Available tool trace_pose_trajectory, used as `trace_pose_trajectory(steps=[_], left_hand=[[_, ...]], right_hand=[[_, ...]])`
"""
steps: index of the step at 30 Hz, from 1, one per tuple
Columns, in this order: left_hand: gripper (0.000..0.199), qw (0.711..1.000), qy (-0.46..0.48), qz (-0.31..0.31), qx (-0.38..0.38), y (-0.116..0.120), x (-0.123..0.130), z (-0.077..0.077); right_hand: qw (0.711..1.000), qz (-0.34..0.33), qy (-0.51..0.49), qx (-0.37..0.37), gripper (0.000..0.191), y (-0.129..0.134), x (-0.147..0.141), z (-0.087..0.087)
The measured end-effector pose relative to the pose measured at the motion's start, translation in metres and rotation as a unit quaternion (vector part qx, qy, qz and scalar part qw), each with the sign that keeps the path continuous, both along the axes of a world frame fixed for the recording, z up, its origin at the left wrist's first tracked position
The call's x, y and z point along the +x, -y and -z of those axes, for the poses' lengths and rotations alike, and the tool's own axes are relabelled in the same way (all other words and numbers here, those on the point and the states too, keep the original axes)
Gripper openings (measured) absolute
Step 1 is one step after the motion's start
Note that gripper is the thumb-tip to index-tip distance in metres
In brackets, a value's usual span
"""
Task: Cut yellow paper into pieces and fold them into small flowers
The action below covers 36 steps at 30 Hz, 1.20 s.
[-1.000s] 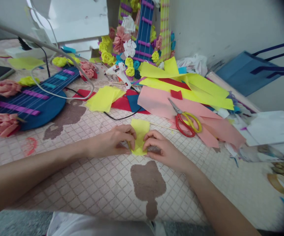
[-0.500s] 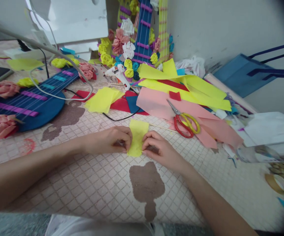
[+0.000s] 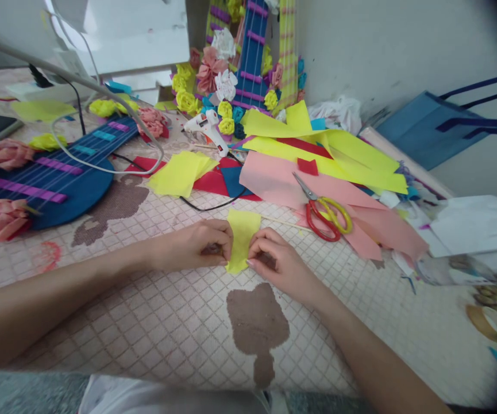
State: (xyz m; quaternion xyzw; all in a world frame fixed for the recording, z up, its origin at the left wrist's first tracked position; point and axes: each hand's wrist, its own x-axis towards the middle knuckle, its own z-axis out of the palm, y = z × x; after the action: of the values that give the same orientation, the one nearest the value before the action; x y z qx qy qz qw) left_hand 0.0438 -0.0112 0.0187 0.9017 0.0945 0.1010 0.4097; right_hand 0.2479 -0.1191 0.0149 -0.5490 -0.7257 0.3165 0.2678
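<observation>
A small yellow paper piece (image 3: 243,236) lies on the patterned tablecloth (image 3: 179,322) in front of me. My left hand (image 3: 211,241) pinches its lower left edge between thumb and fingers. On the other side, my right hand (image 3: 269,253) pinches the lower right edge the same way. Just beyond the paper's top right corner a thin wooden stick (image 3: 285,222) lies on the cloth. Scissors (image 3: 326,215) with red and yellow handles rest to the right, on pink paper (image 3: 274,181).
Yellow sheets (image 3: 181,174) lie behind my left hand, near a white glue gun (image 3: 207,131) with a black cord. A blue guitar shape (image 3: 71,184) with paper flowers is at left. Long yellow strips (image 3: 360,158) spread at right, and a tape roll (image 3: 492,324) sits far right.
Both hands keep their pinch at the paper's lower edges, with only slight finger movement. The paper's bottom edge looks a little more drawn in. The view has shifted slightly.
</observation>
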Motion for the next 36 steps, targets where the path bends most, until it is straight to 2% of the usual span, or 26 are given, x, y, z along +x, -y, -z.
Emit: trace_pose_trajectory(steps=[7,15,36], left_hand=[[0.010,0.998,0.025,-0.061,0.024,0.009,0.005,0.007],[0.009,0.989,0.007,-0.140,0.043,0.020,0.009,0.012],[0.010,0.982,0.011,-0.181,0.054,0.023,0.014,0.015]], right_hand=[[0.998,0.042,0.045,0.034,0.010,-0.001,-0.009,0.006],[0.996,0.061,0.051,0.050,0.010,0.000,-0.012,0.008],[0.994,0.078,0.056,0.053,0.017,-0.001,-0.016,0.008]])
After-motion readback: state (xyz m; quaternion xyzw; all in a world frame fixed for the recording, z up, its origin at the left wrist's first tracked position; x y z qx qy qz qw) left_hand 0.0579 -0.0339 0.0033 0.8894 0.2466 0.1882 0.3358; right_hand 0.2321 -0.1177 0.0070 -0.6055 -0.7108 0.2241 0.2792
